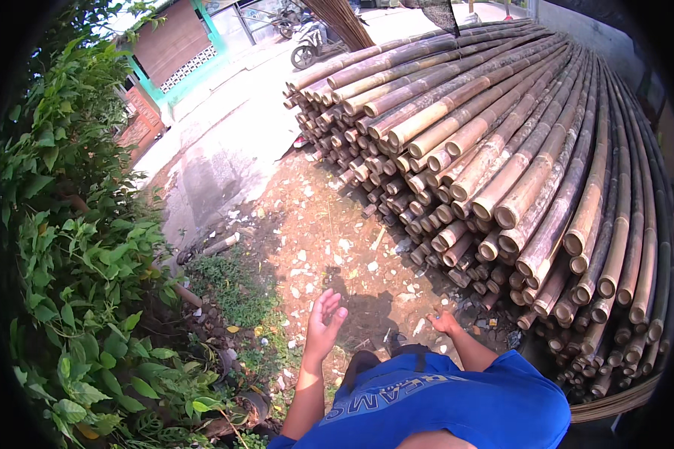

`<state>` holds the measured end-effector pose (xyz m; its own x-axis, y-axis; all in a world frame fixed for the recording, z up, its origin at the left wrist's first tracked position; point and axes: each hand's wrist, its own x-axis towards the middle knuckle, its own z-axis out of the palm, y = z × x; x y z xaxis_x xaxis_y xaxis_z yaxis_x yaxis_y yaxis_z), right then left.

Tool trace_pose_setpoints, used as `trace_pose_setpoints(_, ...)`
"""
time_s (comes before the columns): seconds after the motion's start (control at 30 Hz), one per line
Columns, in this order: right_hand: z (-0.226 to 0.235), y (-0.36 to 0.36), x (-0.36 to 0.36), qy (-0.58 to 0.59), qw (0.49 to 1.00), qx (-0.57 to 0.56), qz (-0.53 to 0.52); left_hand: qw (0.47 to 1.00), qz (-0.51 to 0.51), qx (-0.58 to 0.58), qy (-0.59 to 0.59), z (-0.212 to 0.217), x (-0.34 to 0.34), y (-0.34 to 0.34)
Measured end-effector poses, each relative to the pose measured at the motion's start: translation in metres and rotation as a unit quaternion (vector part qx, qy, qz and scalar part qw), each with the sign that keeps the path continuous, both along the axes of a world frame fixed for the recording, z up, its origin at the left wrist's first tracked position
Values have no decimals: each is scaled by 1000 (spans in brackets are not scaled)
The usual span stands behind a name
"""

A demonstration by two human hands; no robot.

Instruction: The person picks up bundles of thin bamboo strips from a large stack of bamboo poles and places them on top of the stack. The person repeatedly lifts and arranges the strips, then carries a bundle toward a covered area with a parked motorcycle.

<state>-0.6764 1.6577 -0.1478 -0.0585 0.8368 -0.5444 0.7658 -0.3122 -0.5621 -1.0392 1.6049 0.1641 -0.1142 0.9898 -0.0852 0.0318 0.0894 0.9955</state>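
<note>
A sunlit yard is shown, its reddish dirt ground [329, 224] strewn with pale stones. Leafy bushes [75, 262] are seen at the left, a concrete road [232, 127], a brick wall [138, 120] and a parked motorbike [311, 41] beyond.

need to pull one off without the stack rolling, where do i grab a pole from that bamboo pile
Probably take a top pole by its cut end, which juts out toward you past its neighbours on the bamboo pile. Come from the open dirt ground facing the ends: the poles lie lengthwise away, so only round ends are free. Both the left hand and right hand are open and empty.
</note>
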Motion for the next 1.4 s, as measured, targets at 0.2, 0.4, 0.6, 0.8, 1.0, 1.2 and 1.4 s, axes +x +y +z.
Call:
trace_pose_setpoints(0.2, 160, 283, -146, 226, 958, 173, -19, 991, 124, 34, -22, -7, -126, 190)
trace_pose_setpoints(0.4, 210, 458, -272, 227, 934, 275, -35, 990, 132, 43, -40, -19, -244, 404)
trace_pose_setpoints(0.6, 293, 578, -315, 303, 918, 208, -146, 998, 26, 64, -15, 39, -322, 627)
trace_pose_setpoints(0.8, 345, 711, -308, 344, 860, 298, -229, 989, -12, 149, -3, 83, -327, 834)
trace_pose_setpoints(1.0, 329, 871, -293, 227, 861, 382, -246, 984, 1, 178, 16, 97, -325, 1002)
trace_pose_setpoints(1.2, 324, 951, -315, 134, 889, 354, -257, 984, 37, 173, 4, 145, -337, 1151)
trace_pose_setpoints(1.4, 333, 1000, -308, 138, 886, 334, -291, 976, 85, 194, 49, 169, -345, 1291)
